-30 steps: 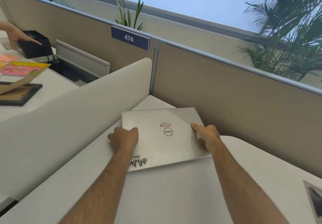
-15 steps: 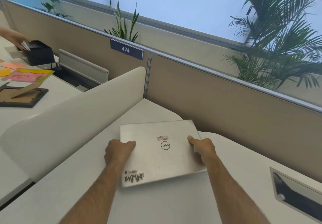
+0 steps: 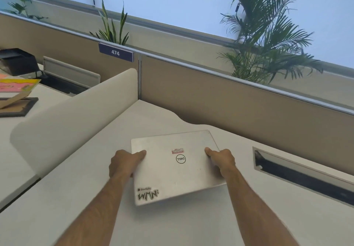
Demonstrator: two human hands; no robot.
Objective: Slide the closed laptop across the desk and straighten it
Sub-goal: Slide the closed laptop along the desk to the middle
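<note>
White desk [image 3: 191,224] fills the lower frame, backed by a tan partition [image 3: 249,109] with a metal top rail. White curved divider [image 3: 76,111] on the left splits it from a neighbouring desk. Palm [image 3: 268,35] behind the partition at right, smaller plant [image 3: 113,29] behind it near the middle. Cable slot [image 3: 306,176] cut into the desk at right, dark inside.

Closed silver laptop [image 3: 176,169] lies flat mid-desk, lid up, well clear of the partition, skewed a bit relative to the desk edge, near-right corner further back than near-left. Round logo in the lid centre, small red label above it, "WMN" sticker at the near-left corner.

Left hand [image 3: 124,163] grips the laptop's left edge, thumb on top of the lid, fingers curled under or beside, can't tell which. Right hand [image 3: 222,159] grips the right edge the same way, thumb on the lid.

Blue sign [image 3: 115,52] reading 474 on the partition. Far left: black box [image 3: 17,62], yellow-pink paper [image 3: 17,85], dark frame [image 3: 17,106].
</note>
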